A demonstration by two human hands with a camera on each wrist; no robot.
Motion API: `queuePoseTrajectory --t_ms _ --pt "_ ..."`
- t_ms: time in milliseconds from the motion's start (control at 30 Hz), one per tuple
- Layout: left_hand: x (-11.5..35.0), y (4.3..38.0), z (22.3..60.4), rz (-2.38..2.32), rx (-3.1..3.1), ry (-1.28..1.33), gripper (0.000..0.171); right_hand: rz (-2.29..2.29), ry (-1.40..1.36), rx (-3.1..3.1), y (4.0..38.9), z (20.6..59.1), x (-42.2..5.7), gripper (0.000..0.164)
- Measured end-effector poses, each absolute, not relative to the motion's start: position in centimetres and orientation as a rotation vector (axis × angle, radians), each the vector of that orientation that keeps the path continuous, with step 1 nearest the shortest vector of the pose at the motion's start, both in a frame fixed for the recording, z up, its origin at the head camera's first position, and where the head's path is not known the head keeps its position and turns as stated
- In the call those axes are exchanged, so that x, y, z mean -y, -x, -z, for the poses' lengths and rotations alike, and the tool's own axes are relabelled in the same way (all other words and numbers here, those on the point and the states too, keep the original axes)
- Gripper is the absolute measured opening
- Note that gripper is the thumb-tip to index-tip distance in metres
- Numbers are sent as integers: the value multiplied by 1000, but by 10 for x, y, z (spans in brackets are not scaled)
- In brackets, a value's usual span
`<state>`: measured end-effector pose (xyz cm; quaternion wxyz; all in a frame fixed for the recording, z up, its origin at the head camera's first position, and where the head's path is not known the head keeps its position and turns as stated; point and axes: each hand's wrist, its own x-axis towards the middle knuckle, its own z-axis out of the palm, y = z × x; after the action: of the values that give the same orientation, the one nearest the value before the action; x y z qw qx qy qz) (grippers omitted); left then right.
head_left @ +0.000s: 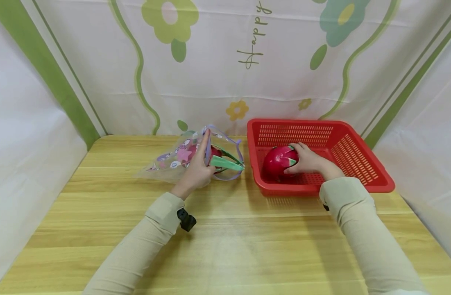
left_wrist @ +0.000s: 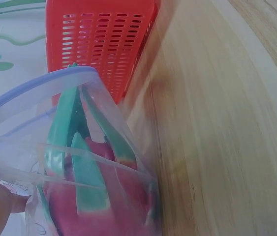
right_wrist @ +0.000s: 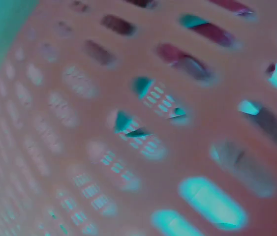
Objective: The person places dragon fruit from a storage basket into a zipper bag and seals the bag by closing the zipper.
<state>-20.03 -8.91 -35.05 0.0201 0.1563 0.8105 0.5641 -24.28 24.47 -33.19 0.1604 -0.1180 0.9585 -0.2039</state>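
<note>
Far left, clear printed bag (head_left: 166,166) lay on its side on the table (head_left: 225,250), mouth facing right towards the basket (head_left: 317,189). Bagged fruit (left_wrist: 91,199), red with green leaves, sat in it, leaf end at the mouth; one leaf poked right. Its bulk probably kept the film from collapsing.

Left hand (head_left: 197,172) came in from the near side and held the bag at its mouth: index finger straight along the purple edge, thumb lower and to the right, film between them in the left wrist view. Moderate spread, not wide; other fingers hidden. Judged: hold there kept the mouth up and gaping and stopped the bag sliding.

Basket stood just right of the bag, far side of the table, in front of the cloth (head_left: 210,86). Short gap between the two, so likely both sat within easy reach.

Loose fruit (head_left: 275,162), also red with green leaf tips, was in the basket's left part, near the left wall. Right hand (head_left: 309,160) gripped it from the right, fingers over the far side, thumb on the near side, spread about as wide as the fruit; grip at the leafy end probably suited the round shape. Couldn't tell if it was off the basket floor. Right wrist view: only slotted plastic, no hand.
</note>
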Motion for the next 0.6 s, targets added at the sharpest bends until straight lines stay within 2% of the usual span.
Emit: queuePoseTrajectory --t_ms 300,600 --pt "89 201 350 -1754 -2510 -480 104 565 331 -2796 247 337 -249 88" --pt "88 200 350 -1758 -2519 -484 105 539 276 -2783 246 339 -247 102"
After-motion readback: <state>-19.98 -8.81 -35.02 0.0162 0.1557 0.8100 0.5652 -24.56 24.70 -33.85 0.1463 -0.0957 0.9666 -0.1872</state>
